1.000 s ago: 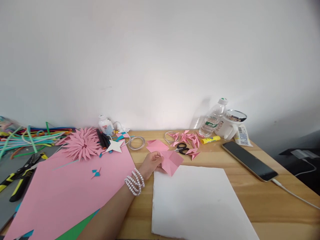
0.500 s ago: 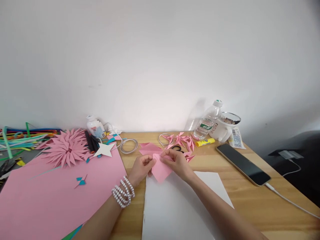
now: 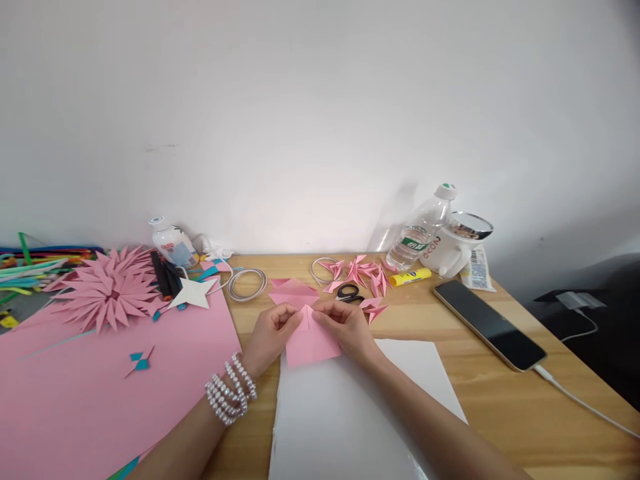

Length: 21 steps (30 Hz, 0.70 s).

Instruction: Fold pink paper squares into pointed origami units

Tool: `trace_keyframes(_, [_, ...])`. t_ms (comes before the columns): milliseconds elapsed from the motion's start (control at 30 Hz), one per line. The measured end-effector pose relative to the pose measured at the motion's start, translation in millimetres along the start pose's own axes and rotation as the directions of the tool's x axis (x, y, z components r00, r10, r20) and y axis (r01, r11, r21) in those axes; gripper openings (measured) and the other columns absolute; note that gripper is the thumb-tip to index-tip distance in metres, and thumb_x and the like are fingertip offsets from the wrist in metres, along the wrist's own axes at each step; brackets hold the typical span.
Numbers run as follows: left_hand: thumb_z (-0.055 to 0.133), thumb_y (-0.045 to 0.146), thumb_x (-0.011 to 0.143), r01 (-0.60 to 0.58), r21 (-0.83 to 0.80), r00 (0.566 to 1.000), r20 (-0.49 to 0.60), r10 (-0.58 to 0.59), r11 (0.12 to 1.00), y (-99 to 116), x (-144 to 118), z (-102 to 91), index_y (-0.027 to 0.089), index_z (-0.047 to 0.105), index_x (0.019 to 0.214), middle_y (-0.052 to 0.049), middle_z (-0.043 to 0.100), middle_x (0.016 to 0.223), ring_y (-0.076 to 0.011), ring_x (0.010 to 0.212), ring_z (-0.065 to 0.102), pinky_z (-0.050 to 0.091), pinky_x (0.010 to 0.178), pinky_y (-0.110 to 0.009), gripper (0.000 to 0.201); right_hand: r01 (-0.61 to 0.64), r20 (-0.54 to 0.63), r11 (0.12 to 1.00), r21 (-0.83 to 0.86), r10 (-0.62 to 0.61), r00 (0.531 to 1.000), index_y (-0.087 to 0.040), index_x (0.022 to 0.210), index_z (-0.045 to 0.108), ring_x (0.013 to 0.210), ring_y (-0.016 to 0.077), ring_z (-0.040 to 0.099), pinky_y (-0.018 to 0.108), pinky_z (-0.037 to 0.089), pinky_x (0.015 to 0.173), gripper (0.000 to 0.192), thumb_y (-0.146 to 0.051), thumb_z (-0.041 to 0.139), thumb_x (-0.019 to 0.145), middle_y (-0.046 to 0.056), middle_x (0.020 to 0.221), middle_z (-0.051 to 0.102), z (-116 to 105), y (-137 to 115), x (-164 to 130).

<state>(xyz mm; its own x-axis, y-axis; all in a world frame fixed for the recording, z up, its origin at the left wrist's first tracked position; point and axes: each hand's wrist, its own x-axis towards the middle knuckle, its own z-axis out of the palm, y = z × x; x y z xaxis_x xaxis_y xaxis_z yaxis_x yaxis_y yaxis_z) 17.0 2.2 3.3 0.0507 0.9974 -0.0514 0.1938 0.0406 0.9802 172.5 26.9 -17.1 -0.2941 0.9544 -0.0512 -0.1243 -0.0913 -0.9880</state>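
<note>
Between my two hands is a piece of pink paper (image 3: 313, 345), its top folded to a point with a crease running down the middle. My left hand (image 3: 275, 333) pinches its left side near the top, and pearl bracelets circle that wrist. On the right side, my right hand (image 3: 346, 328) grips the same paper between thumb and fingers. The paper is over the far edge of a white board (image 3: 345, 413). Just behind the hands lies another pink paper piece (image 3: 293, 291). Black-handled scissors (image 3: 349, 292) rest beyond my right hand, their blades hidden.
Folded pink paper pieces (image 3: 363, 272), a glue stick (image 3: 410, 277), a water bottle (image 3: 420, 230) and a mug (image 3: 450, 250) stand or lie at the back right. A phone (image 3: 490, 325) is on the right. Leftward are a pink paper flower (image 3: 113, 293) and large pink sheets (image 3: 75, 400).
The pink paper has turned from a diamond pointing down to a straight lower edge with its point up. Both hands remain on it. The whole view has shifted slightly.
</note>
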Motion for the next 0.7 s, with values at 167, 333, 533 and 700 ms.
trace_keyframes(167, [0.055,0.035,0.073,-0.03,0.044,0.999,-0.032,0.031,0.999,1.9,-0.3,0.3,0.014,0.058,0.065,0.003,0.052,0.059,-0.0097,0.055,0.045,0.037,0.051,-0.02,0.023,0.008,0.026,0.999,0.033,-0.009,1.0,-0.015,0.071,0.065,0.061,0.0116,0.054,0.024,0.041,0.056,0.019,-0.033,0.067,0.064,0.001,0.068,0.062,-0.8,-3.2,-2.3])
trace_keyframes(333, [0.056,0.036,0.073,-0.048,0.074,0.998,-0.026,0.05,0.996,1.8,0.2,0.3,0.014,0.06,0.065,0.002,0.052,0.059,-0.0101,0.055,0.045,0.038,0.051,-0.02,0.024,0.013,0.088,0.999,0.039,-0.016,0.996,-0.015,0.073,0.066,0.065,0.013,0.056,0.025,0.044,0.06,0.018,-0.032,0.066,0.065,0.003,0.072,0.063,-1.3,-3.2,-3.1])
trace_keyframes(533, [0.058,0.035,0.072,-0.092,0.102,0.992,-0.079,0.1,0.991,2.7,-2.7,3.1,0.014,0.062,0.065,0.0,0.058,0.06,-0.0113,0.056,0.049,0.04,0.051,-0.02,0.022,0.062,0.027,0.997,-0.053,-0.061,0.998,-0.015,0.07,0.064,0.061,0.0133,0.055,0.025,0.043,0.055,0.02,-0.034,0.063,0.068,0.003,0.068,0.062,2.5,-4.3,-4.6])
trace_keyframes(700, [0.057,0.033,0.073,-0.14,0.112,0.983,-0.107,0.152,0.984,-2.5,-6.8,6.9,0.016,0.064,0.069,-0.002,0.063,0.066,-0.0129,0.059,0.053,0.043,0.053,-0.021,0.018,0.203,-0.04,0.949,-0.239,-0.219,0.975,-0.017,0.067,0.063,0.061,0.0145,0.054,0.026,0.045,0.054,0.015,-0.031,0.061,0.07,0.004,0.067,0.061,7.6,-5.9,-10.2])
